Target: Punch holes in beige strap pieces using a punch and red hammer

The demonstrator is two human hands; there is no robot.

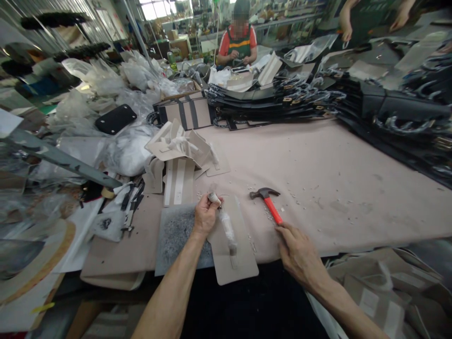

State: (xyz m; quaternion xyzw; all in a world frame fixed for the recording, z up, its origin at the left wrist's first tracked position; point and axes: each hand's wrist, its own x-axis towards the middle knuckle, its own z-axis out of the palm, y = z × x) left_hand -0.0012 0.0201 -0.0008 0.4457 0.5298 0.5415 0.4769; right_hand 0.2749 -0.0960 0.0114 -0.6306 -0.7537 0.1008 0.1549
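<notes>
A claw hammer (273, 210) with a dark head and red handle lies low over the cloth-covered table. My right hand (298, 252) is closed around the lower end of its handle. My left hand (204, 216) pinches the upper end of a plastic-wrapped handle (227, 227), where a small pale round piece shows at the fingertips. This handle runs down along a beige panel (235, 268) with rounded corners, whose near end sticks out past the table edge. Partly under the panel and my left forearm is a worn grey slab (174, 235).
Beige pieces (181, 150) are piled beyond my left hand. Black bag parts (268, 106) are stacked along the table's back and right. Clear plastic bags (127, 150) and a metal pole (60, 155) stand left. A co-worker (240, 42) sits opposite; another person's hand (347, 35) shows at upper right.
</notes>
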